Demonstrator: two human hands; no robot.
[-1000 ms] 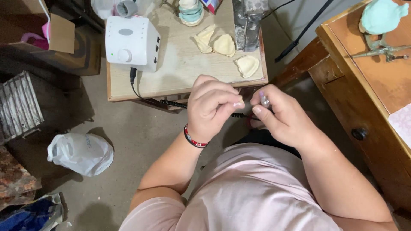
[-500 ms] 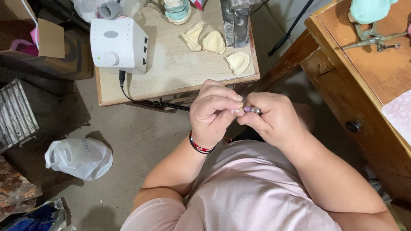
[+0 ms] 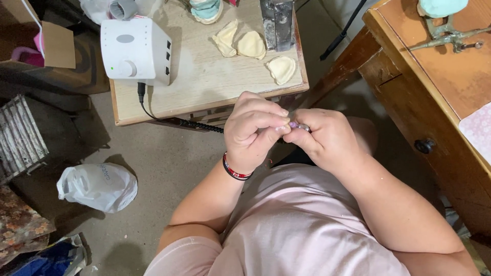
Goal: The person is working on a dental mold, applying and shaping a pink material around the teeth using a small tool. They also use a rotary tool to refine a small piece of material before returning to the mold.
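**A:** What's at the far left?

**B:** A cardboard box (image 3: 38, 38) up top, a grey slatted crate (image 3: 20, 135) below it, and a white plastic bag (image 3: 97, 185) on the concrete floor (image 3: 163, 168).

**A:** And on the bench (image 3: 204, 76)?

**B:** A white control box (image 3: 135, 50) with a round dial sits at its left end. A black cord (image 3: 179, 121) runs from it along the bench's front edge towards the hands. Further right lie three pale plaster casts (image 3: 253, 48), near a dark metal block (image 3: 276, 23).

**A:** The hands?

**B:** Both are raised in front of the chest, just below the bench edge. The left hand (image 3: 253, 130), with a red and black wristband (image 3: 235, 171), has its grip pinched narrow, fingertips closed on a small shiny handpiece tip (image 3: 299, 125). The right hand (image 3: 327, 140) meets it, fingers curled round the same piece. The tip sits between the two hands, mostly hidden by the fingers.

**A:** Far right?

**B:** A brown wooden desk (image 3: 434, 102) with a dark knob (image 3: 424, 146), and a metal articulator (image 3: 450, 36) on top.
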